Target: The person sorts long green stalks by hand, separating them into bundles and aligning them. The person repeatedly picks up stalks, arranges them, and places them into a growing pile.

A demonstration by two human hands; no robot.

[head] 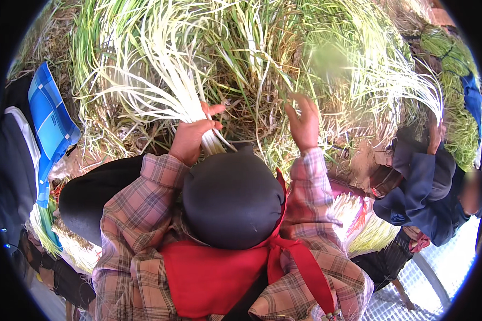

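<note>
My left hand [195, 134] grips a bunch of long pale chive-like stalks [176, 88] near their lower ends. The white stalks fan up and to the left, and their cut or root ends hang beside a smooth dark rounded form [233, 200], possibly a covered knee. To the right, my right hand [304, 122] is raised with thumb and fingers apart. A thin leaf passes close to its fingertips, with no grip on it visible. Beyond both hands spreads a large heap of green and whitish leafy stalks [241, 52], mixed with dry brown leaves.
At the right, another person [425, 188] in dark blue holds up a bunch of white stalks [421, 92]. Blue checked cloth [52, 124] and a dark sleeve are at the left. Bundled pale stalks [373, 232] lie at my right side, others [76, 244] at my left.
</note>
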